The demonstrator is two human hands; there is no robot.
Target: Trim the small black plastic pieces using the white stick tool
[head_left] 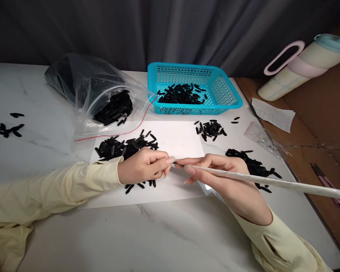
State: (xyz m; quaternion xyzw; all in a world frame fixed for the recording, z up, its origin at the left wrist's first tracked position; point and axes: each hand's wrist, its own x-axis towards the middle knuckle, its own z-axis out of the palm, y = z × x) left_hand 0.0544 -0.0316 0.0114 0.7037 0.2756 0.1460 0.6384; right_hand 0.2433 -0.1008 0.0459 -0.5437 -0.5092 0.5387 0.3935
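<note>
My left hand (144, 165) pinches a small black piece (174, 163) between thumb and fingertips; most of the piece is hidden. My right hand (232, 181) is closed around a long thin white-handled tool (283, 184) with a dark tip. That tip meets or nearly meets the piece at the left fingertips; contact cannot be made out. Both hands are above a white sheet (116, 202). Slim black pieces (130, 146) lie heaped on the sheet beside and under my left hand. Another heap of black pieces (253, 164) sits behind my right wrist.
At the back stands a blue basket (198, 111) with black pieces inside. A clear zip bag (102, 87) with a red strip spills similar pieces. Smaller groups lie at far left (7, 130) and right (211, 129). A tumbler (297, 71), paper slip (273, 113) and pink-handled scissors (328, 185) are right.
</note>
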